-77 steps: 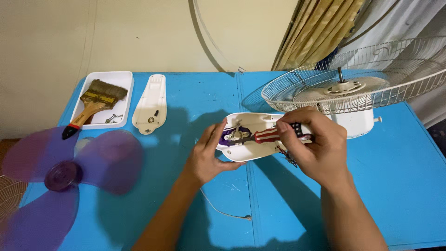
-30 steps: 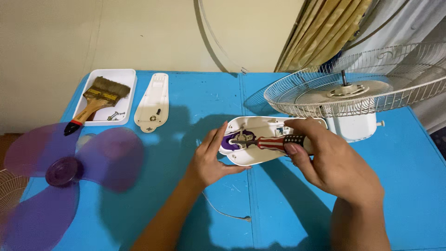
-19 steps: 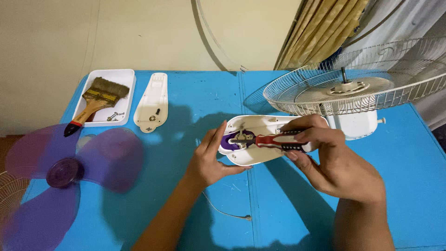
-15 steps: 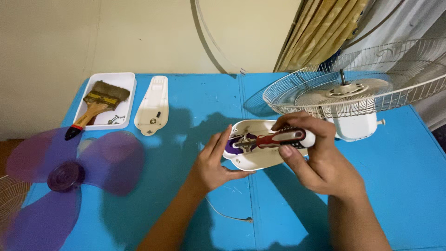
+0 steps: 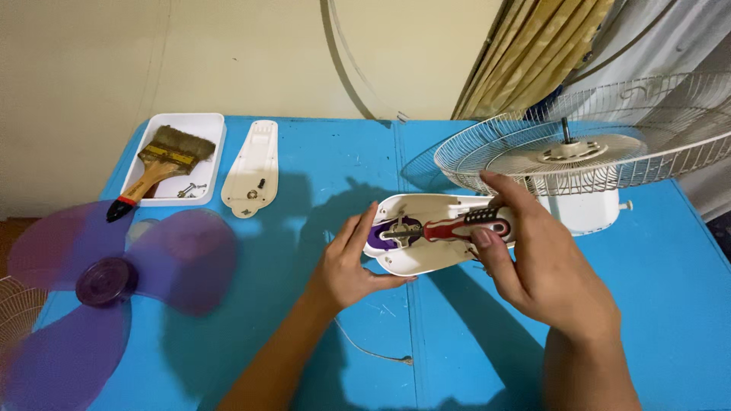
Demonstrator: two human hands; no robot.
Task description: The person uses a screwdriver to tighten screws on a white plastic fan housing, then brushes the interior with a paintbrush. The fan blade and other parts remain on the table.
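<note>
1. On the blue worktop [image 5: 335,160], far left: purple fan blade [image 5: 106,278], paintbrush [image 5: 156,167] in a white tray [image 5: 217,125].
2. Centre: left hand [image 5: 350,262] grips the white housing [image 5: 426,243]; best kept braced flat.
3. Right: right hand [image 5: 544,266] grasps the red screwdriver [image 5: 461,227]; keep the tip square in the screw.

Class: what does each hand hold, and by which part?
Right hand: screwdriver, by its red and black handle. Left hand: white fan housing, at its left end.
</note>
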